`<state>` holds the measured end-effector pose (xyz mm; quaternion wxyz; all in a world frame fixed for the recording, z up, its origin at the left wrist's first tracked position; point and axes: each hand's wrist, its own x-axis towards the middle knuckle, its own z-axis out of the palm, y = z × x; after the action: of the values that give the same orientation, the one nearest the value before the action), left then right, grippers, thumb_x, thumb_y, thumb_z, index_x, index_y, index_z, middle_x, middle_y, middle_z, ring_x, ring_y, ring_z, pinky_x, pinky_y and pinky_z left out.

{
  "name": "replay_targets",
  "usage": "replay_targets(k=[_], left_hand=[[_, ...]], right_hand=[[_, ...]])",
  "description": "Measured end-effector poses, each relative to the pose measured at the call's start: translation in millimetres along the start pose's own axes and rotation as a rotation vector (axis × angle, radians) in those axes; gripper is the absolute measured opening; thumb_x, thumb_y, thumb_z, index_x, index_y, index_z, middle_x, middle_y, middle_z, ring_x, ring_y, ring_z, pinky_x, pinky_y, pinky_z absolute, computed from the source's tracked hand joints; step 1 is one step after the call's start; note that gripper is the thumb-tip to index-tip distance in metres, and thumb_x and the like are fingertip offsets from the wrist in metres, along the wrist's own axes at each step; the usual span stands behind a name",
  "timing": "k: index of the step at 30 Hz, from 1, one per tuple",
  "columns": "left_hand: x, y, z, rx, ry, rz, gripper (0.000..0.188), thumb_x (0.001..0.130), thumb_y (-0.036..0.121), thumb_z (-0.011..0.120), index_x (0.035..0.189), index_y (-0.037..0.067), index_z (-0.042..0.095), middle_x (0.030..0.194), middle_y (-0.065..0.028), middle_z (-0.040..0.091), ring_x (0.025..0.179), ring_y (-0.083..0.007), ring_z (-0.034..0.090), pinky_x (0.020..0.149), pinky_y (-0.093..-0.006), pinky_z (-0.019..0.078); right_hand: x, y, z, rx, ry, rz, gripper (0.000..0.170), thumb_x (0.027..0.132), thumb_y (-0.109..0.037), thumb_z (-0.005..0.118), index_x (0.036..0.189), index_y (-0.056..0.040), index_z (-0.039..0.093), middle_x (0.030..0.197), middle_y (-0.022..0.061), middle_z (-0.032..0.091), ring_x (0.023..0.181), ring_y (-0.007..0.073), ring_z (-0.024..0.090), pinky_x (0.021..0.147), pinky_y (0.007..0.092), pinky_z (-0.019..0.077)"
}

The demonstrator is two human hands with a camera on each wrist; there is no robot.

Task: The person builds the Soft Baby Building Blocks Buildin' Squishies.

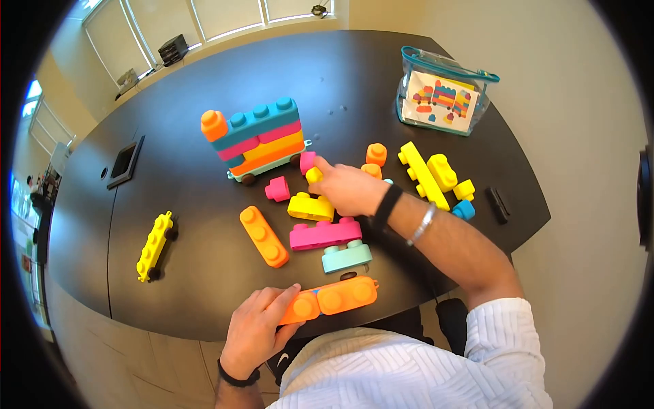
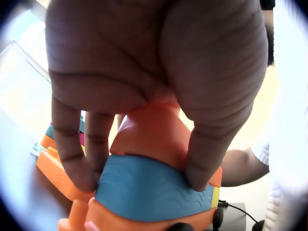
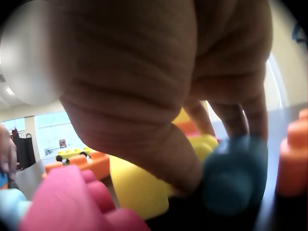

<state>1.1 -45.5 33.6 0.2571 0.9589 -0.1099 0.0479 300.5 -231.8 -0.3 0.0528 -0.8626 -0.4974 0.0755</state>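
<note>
Near the table's front edge, my left hand (image 1: 255, 330) grips a toy train car of stacked blocks, orange on top (image 1: 347, 295). In the left wrist view its thumb and fingers press opposite sides, over a blue block (image 2: 144, 187) in the stack. My right hand (image 1: 351, 191) reaches into the loose blocks, with a small yellow block (image 1: 314, 175) between thumb and fingertips. A pink block (image 1: 308, 161) lies right at the index fingertip. In the right wrist view a dark teal block (image 3: 233, 178) stands close under the hand, beside the thumb.
A tall built train car (image 1: 262, 140) stands beyond the hands. Around them lie a yellow arch block (image 1: 310, 207), long magenta block (image 1: 325, 235), mint block (image 1: 347, 258) and orange block (image 1: 263, 236). A yellow wheeled base (image 1: 155, 247) is left; a clear bag (image 1: 443, 95) stands back right.
</note>
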Motion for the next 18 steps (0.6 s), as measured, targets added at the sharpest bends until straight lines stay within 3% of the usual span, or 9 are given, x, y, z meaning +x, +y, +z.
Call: replay_targets(k=[3, 5, 6, 8, 10, 11, 13, 15, 18], left_hand=[[1.5, 3.0, -0.2, -0.006, 0.02, -0.018, 0.06, 0.09, 0.025, 0.091, 0.144, 0.009, 0.072, 0.111, -0.0126, 0.071, 0.095, -0.0369, 0.07, 0.082, -0.045, 0.059], [2.3, 6.2, -3.0, -0.006, -0.026, -0.055, 0.06, 0.092, 0.023, 0.089, 0.148, 0.011, 0.07, 0.117, -0.0077, 0.073, 0.103, -0.0328, 0.071, 0.087, -0.0446, 0.0602], [2.5, 4.4, -2.8, -0.006, -0.022, -0.065, 0.06, 0.092, 0.023, 0.089, 0.148, 0.011, 0.07, 0.117, -0.0077, 0.073, 0.103, -0.0328, 0.071, 0.087, -0.0446, 0.0602], [1.3, 1.1, 0.7, -0.039, -0.007, -0.036, 0.06, 0.092, 0.022, 0.089, 0.147, 0.011, 0.071, 0.117, -0.0071, 0.073, 0.103, -0.0327, 0.071, 0.087, -0.0441, 0.0603], [0.7, 0.5, 0.1, -0.041, -0.009, -0.042, 0.06, 0.091, 0.022, 0.089, 0.147, 0.011, 0.071, 0.117, -0.0068, 0.074, 0.103, -0.0328, 0.072, 0.087, -0.044, 0.0603], [2.7, 0.5, -0.7, -0.032, -0.021, -0.033, 0.06, 0.09, 0.021, 0.089, 0.146, 0.011, 0.071, 0.118, -0.0066, 0.074, 0.104, -0.0329, 0.072, 0.087, -0.044, 0.0604], [6.4, 1.5, 0.5, -0.042, -0.015, -0.019, 0.06, 0.089, 0.022, 0.09, 0.146, 0.011, 0.072, 0.118, -0.0065, 0.074, 0.104, -0.0329, 0.072, 0.087, -0.044, 0.0605], [4.6, 2.2, 1.7, -0.048, -0.027, -0.005, 0.06, 0.088, 0.022, 0.09, 0.145, 0.011, 0.072, 0.117, -0.0065, 0.074, 0.104, -0.0329, 0.072, 0.086, -0.0441, 0.0606], [3.7, -3.8, 5.6, -0.027, -0.012, -0.032, 0.06, 0.085, 0.023, 0.092, 0.142, 0.011, 0.073, 0.117, -0.0064, 0.075, 0.103, -0.0331, 0.072, 0.086, -0.0446, 0.061]], right_hand=[[17.6, 14.0, 6.9, -0.096, 0.144, -0.049, 0.027, 0.093, -0.004, 0.075, 0.119, -0.0118, 0.076, 0.133, 0.0195, 0.061, 0.101, 0.0395, 0.072, 0.091, 0.0506, 0.0614], [4.2, 9.0, -3.3, -0.038, 0.454, -0.105, 0.028, 0.093, -0.005, 0.077, 0.119, -0.0117, 0.071, 0.125, 0.0176, 0.061, 0.095, 0.0397, 0.07, 0.088, 0.0512, 0.0599], [-8.7, 3.5, -16.7, 0.005, 0.447, -0.105, 0.024, 0.102, -0.018, 0.07, 0.126, -0.0164, 0.07, 0.124, 0.0179, 0.061, 0.103, 0.0407, 0.071, 0.086, 0.0518, 0.061], [-54.2, -40.0, -61.6, 0.228, 0.377, -0.141, 0.027, 0.1, -0.017, 0.074, 0.126, -0.0156, 0.071, 0.123, 0.0181, 0.061, 0.102, 0.0402, 0.07, 0.085, 0.05, 0.0604], [-95.6, -71.6, -69.4, 0.283, 0.386, -0.445, 0.041, 0.095, -0.018, 0.079, 0.135, -0.0138, 0.069, 0.122, 0.0189, 0.063, 0.103, 0.039, 0.07, 0.084, 0.0486, 0.0593], [-115.9, -92.6, -80.4, 0.303, 0.25, -0.445, 0.042, 0.094, -0.02, 0.077, 0.135, -0.0142, 0.069, 0.119, 0.017, 0.062, 0.103, 0.0352, 0.068, 0.082, 0.0472, 0.0559], [-137.3, -122.5, -57.5, 0.051, 0.213, -0.445, 0.038, 0.095, -0.025, 0.074, 0.13, -0.0122, 0.066, 0.117, 0.0121, 0.061, 0.101, 0.0266, 0.061, 0.078, 0.0413, 0.0469], [-137.3, -130.3, -12.4, -0.014, 0.299, -0.43, 0.044, 0.094, -0.025, 0.072, 0.136, -0.0129, 0.064, 0.12, 0.0118, 0.066, 0.101, 0.0252, 0.065, 0.08, 0.0379, 0.0488], [-137.0, -138.0, -3.6, 0.021, 0.295, -0.355, 0.043, 0.094, -0.025, 0.074, 0.133, -0.012, 0.063, 0.122, 0.0104, 0.064, 0.104, 0.0266, 0.062, 0.079, 0.0394, 0.0456]])
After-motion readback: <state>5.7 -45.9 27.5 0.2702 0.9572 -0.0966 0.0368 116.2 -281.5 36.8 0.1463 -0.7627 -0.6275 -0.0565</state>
